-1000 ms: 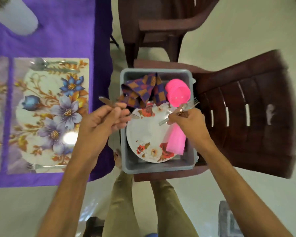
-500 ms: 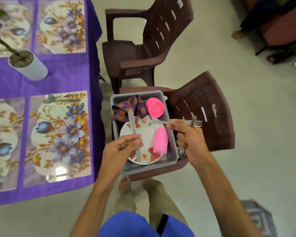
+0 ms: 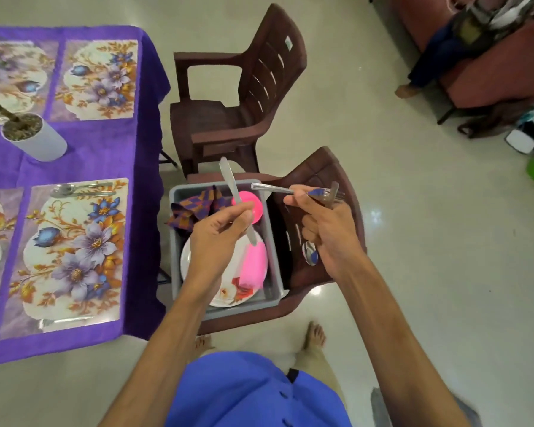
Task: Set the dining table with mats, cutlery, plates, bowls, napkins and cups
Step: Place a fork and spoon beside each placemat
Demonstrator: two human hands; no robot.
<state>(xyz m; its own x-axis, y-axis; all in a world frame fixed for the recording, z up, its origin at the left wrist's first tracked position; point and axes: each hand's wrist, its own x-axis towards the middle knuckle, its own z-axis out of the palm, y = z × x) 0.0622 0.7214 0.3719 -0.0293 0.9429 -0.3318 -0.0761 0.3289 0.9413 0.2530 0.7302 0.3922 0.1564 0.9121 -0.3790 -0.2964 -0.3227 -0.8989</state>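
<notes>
Two hands over the grey tub, cutlery in both

I take the grey tub (image 3: 179,241) as my landmark; it sits on the seat of a brown chair (image 3: 318,177), just right of the purple-clothed bench (image 3: 105,155).

My left hand (image 3: 216,241) is above the tub's middle, its grip pinching a table knife (image 3: 235,195) between thumb and fingers. The knife slants up and away, its far end past the tub's far rim.

My right hand (image 3: 330,232) is over the chair back, just right of the tub. Its thumb and forefinger pinch a fork (image 3: 290,190) that lies crosswise, handle reaching toward the tub's far right corner, tines pointing away from it. The lower fingers are curled round a spoon (image 3: 309,253), whose bowl shows below the hand.

Inside the tub lies a white floral plate (image 3: 228,295), partly under my left wrist. A pink cup (image 3: 253,266) lies on its side on the plate against the tub's right wall. A second pink piece (image 3: 253,208), round, sits in the far right corner; whether cup or bowl I cannot tell. A purple and orange checked napkin (image 3: 195,208) fills the far left corner.

Left of the tub, on the bench, the nearest floral mat (image 3: 71,251) carries cutlery along its far edge and a fork along its near edge. Farther along stand a white plant pot (image 3: 40,143) and more mats (image 3: 101,78). Beyond the tub stands a second brown chair (image 3: 244,100).
</notes>
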